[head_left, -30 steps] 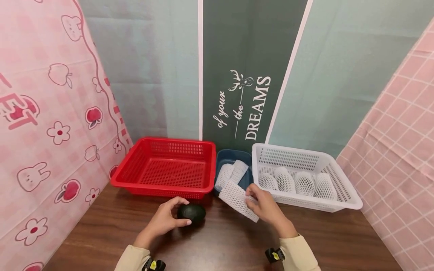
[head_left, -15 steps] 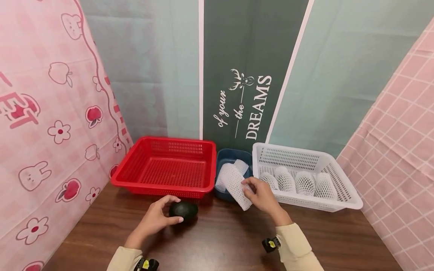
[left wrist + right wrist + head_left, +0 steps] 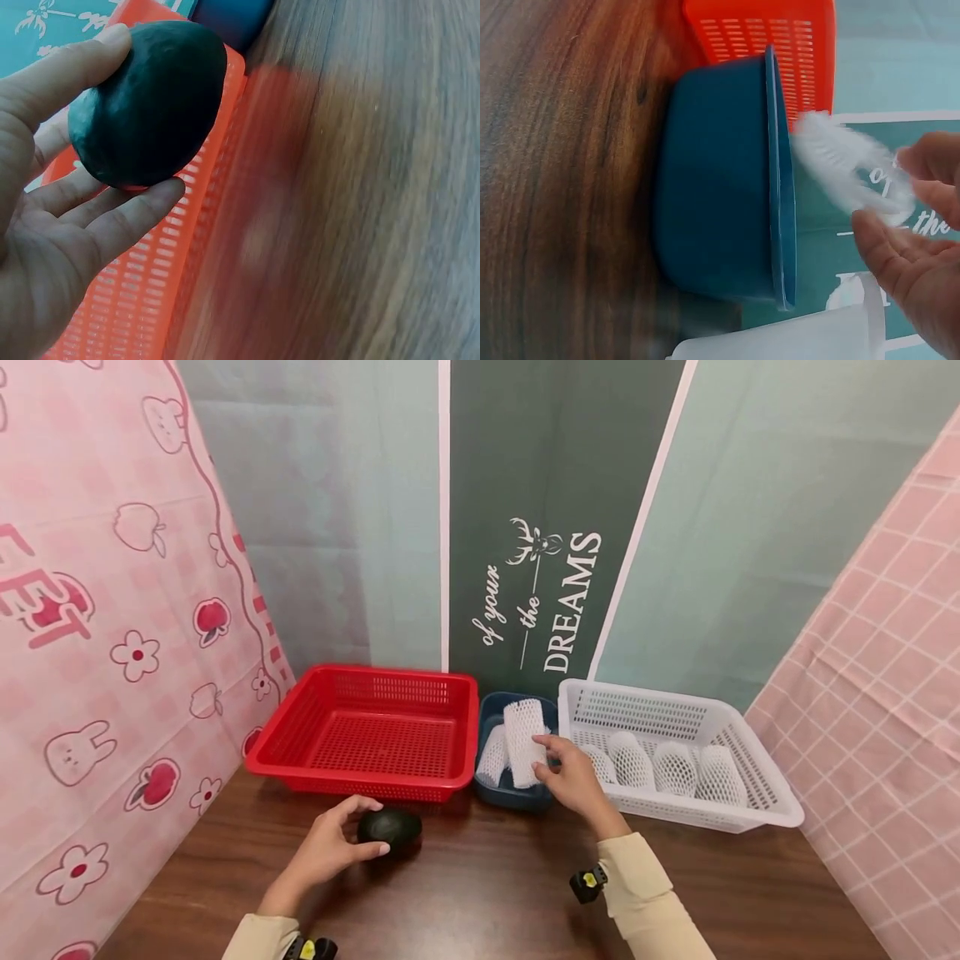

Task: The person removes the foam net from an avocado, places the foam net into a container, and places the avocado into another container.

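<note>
One dark green fruit (image 3: 388, 829), smooth and egg-shaped, in front of the red basket's near side. Held in the left hand (image 3: 326, 843), thumb on one side and fingers on the other, the far end of the fruit uncovered.

One white foam-net sleeve (image 3: 522, 739), tubular, raised over the blue tub. Pinched at its edge between thumb and fingers of the right hand (image 3: 573, 777); blurred in the right wrist view, where it shows above the tub's rim.

One blue tub (image 3: 510, 798), small and deep, standing between two larger baskets. Contents: at least one further foam-net sleeve (image 3: 492, 758), leaning at the left side; possibly another, though the raised sleeve hides much of the interior.

One red basket (image 3: 375, 739), rectangular, slotted walls and perforated floor, to the left of the tub.

One white basket (image 3: 783, 814), rectangular, slotted walls, to the right. Contents: four netted pieces (image 3: 632, 762) in a row along the near wall, dark showing through the mesh, the leftmost partly covered by the right hand.

One brown wood-grain table (image 3: 480, 902) beneath all containers.
</note>
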Available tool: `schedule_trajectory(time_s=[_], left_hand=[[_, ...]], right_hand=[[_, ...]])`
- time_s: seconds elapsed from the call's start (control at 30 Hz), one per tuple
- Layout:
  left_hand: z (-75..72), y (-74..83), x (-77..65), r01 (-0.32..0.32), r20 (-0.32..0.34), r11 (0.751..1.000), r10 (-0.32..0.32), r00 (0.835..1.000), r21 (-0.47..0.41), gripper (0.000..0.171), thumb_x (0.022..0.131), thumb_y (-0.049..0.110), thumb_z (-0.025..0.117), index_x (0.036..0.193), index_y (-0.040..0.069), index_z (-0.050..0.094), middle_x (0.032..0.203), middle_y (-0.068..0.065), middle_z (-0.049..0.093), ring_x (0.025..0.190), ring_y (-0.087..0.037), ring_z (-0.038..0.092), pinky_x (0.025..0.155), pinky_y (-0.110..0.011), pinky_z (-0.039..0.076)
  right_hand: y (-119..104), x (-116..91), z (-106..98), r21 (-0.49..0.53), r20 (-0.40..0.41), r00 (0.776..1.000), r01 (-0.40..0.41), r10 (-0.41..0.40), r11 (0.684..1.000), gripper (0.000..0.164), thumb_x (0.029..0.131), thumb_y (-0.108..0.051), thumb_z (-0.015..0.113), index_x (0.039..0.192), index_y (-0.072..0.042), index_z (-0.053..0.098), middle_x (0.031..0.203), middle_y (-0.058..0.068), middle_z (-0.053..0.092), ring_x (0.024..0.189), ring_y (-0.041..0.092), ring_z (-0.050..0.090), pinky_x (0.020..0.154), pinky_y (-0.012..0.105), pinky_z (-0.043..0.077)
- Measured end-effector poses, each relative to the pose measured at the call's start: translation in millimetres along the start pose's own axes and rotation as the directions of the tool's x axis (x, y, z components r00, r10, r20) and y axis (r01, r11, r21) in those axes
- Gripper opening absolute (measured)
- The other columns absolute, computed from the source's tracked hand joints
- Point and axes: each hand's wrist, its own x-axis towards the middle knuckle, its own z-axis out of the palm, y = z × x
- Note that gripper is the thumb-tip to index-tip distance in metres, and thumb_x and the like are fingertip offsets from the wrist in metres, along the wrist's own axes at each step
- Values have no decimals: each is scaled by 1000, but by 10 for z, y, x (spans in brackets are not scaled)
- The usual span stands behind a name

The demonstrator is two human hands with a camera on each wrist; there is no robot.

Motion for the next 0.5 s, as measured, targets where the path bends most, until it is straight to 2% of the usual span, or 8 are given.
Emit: schedule_trajectory(time_s=[0.07, 0.13, 0.37, 0.5], left_hand=[[-16, -21, -9, 1, -5, 1000, -1, 1000, 5, 52, 64, 23, 86, 107, 13, 59, 105, -6, 61, 89, -21, 63, 70, -29, 51], [-33, -40, -16, 2, -13, 1000, -2, 1000, 12, 52, 64, 22, 86, 107, 13, 59, 105, -6, 61, 88, -21, 63, 70, -29, 51], [-90, -91, -30, 9, -24, 999, -9, 1000, 30, 52, 64, 24, 86, 107, 11, 59, 105, -7, 60, 88, -20, 63, 71, -30, 51], [-115, -83, -50, 4, -13, 999, -4, 1000, 33, 52, 65, 25, 86, 108, 10, 59, 106, -7, 60, 88, -21, 63, 70, -29, 51]], right_hand=[[0, 10, 11, -19, 24, 1000, -11, 11, 1000, 42, 79, 1, 68, 119, 2, 59, 125, 29, 48, 95, 36, 59, 69, 38, 53], [-14, 14, 17, -31, 42, 999, 1, 0, 1000, 42, 79, -1, 68, 120, 3, 59, 129, 31, 43, 97, 38, 57, 69, 41, 52], [-40, 7, 43, -108, 76, 994, 81, -73, 991, 41, 77, -2, 69, 116, 3, 60, 115, 22, 54, 93, 35, 57, 66, 39, 50], [-47, -13, 60, -109, 83, 994, 85, -76, 990, 42, 76, -2, 70, 116, 3, 59, 112, 19, 55, 91, 34, 58, 67, 39, 51]])
